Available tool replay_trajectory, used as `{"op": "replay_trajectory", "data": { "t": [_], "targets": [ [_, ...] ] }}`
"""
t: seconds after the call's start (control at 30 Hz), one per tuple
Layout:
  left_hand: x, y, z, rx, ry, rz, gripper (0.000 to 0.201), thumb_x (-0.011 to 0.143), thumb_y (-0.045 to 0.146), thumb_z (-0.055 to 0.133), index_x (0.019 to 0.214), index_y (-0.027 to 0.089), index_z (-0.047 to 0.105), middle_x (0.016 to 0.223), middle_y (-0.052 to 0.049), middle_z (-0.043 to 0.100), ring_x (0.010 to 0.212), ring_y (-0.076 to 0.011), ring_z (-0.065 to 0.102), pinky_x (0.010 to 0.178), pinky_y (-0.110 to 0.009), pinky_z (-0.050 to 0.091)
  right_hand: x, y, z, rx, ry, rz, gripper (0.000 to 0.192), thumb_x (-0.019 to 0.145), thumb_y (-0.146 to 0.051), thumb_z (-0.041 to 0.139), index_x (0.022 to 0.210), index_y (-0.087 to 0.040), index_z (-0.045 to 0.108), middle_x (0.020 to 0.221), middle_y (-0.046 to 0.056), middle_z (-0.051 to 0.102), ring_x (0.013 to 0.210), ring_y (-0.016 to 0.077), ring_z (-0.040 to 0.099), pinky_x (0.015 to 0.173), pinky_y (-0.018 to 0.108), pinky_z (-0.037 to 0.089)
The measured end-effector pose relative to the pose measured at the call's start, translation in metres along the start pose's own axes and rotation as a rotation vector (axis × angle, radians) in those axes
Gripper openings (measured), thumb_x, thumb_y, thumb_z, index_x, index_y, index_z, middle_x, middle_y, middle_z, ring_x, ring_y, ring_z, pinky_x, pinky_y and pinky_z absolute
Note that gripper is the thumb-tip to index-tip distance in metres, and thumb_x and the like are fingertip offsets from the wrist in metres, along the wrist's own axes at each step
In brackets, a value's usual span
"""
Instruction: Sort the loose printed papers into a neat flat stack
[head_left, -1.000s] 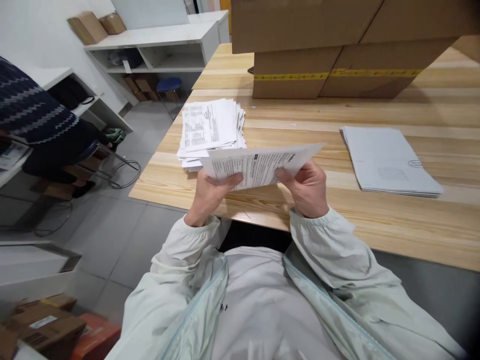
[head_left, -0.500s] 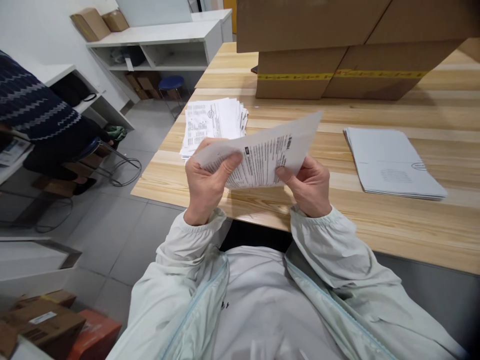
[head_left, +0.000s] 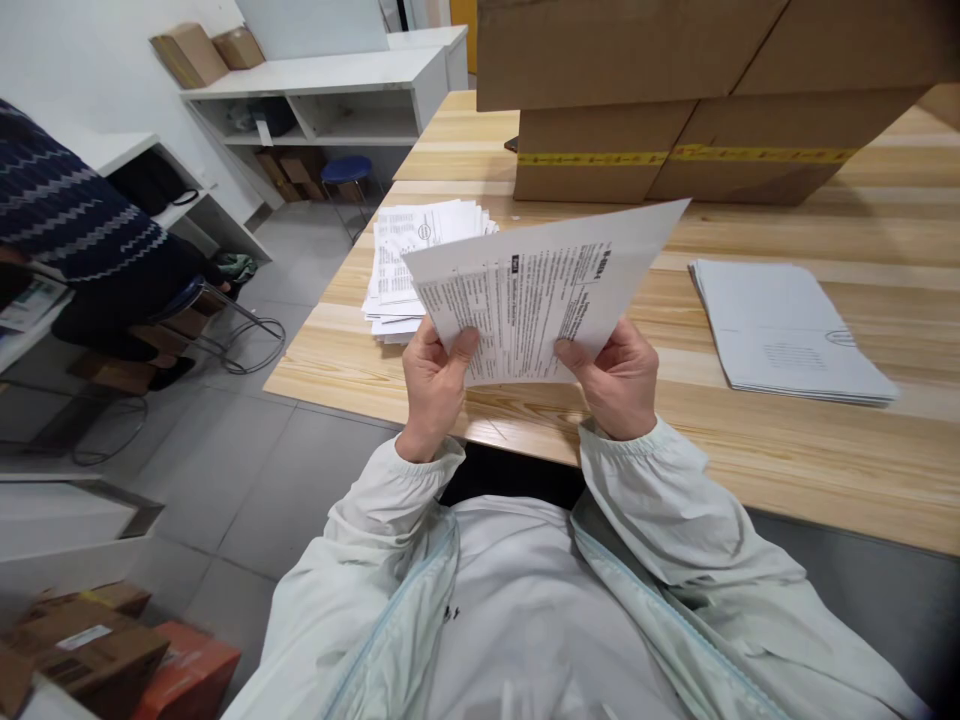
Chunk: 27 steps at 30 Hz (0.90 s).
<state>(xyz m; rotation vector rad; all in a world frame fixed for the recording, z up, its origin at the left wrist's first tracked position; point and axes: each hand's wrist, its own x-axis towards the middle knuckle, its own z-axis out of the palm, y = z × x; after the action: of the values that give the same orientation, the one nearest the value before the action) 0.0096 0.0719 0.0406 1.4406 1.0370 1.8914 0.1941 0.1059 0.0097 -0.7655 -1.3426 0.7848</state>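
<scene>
A printed paper sheet (head_left: pixel 540 285) is held up in front of me over the near edge of the wooden table (head_left: pixel 787 440), its printed face turned toward me. My left hand (head_left: pixel 433 385) pinches its lower left edge and my right hand (head_left: pixel 616 378) pinches its lower right edge. Behind the sheet, at the table's left end, lies a loose stack of printed sheets (head_left: pixel 405 265). To the right lies a neat pile of folded white papers (head_left: pixel 787 325).
Large cardboard boxes (head_left: pixel 675 100) with yellow tape stand at the back of the table. On the left a person in a dark patterned sweater (head_left: pixel 67 230) sits by white shelving (head_left: pixel 315 100). A blue stool (head_left: pixel 346 170) and cartons (head_left: pixel 90 640) stand on the floor.
The sheet has been raised from nearly flat to tilted up toward me, showing its printed face. My left hand has shifted right along the lower edge.
</scene>
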Motion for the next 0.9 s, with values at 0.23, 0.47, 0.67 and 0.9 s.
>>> {"op": "replay_trajectory", "data": {
  "t": [0.23,0.47,0.67,0.9],
  "targets": [
    [0.003,0.000,0.000,0.016,-0.009,0.059,0.024,0.091,0.039,0.069,0.109,0.024,0.064,0.110,-0.004,0.072,0.107,-0.0170,0.067,0.097,-0.031,0.052,-0.002,0.004,0.001,-0.001,0.027,0.019,0.027,0.079,-0.037,0.081,0.099,-0.024,0.070,0.093,0.002,0.075,0.085,0.0189,0.070,0.078,0.037,0.059],
    [-0.010,-0.013,0.002,-0.024,-0.012,-0.028,0.024,0.092,0.038,0.069,0.108,0.024,0.060,0.104,-0.003,0.069,0.097,-0.0142,0.065,0.089,-0.027,0.052,-0.008,0.010,0.001,-0.006,0.046,0.043,0.024,0.076,-0.034,0.082,0.094,-0.023,0.070,0.095,0.002,0.077,0.087,0.0182,0.071,0.080,0.036,0.059],
    [-0.012,-0.006,0.005,0.002,0.020,-0.016,0.023,0.091,0.039,0.069,0.104,0.023,0.059,0.099,-0.002,0.067,0.096,-0.0143,0.064,0.090,-0.028,0.051,-0.009,0.009,0.002,-0.002,0.047,0.043,0.024,0.077,-0.035,0.082,0.095,-0.023,0.071,0.097,0.003,0.077,0.090,0.0190,0.072,0.083,0.037,0.059],
    [-0.015,-0.004,0.005,0.060,0.034,-0.051,0.021,0.093,0.041,0.066,0.098,0.023,0.058,0.094,-0.001,0.067,0.093,-0.0138,0.064,0.089,-0.027,0.051,-0.009,0.015,0.001,0.026,0.035,0.018,0.025,0.078,-0.035,0.081,0.098,-0.023,0.070,0.100,0.003,0.077,0.091,0.0192,0.072,0.084,0.037,0.059]
  ]
}}
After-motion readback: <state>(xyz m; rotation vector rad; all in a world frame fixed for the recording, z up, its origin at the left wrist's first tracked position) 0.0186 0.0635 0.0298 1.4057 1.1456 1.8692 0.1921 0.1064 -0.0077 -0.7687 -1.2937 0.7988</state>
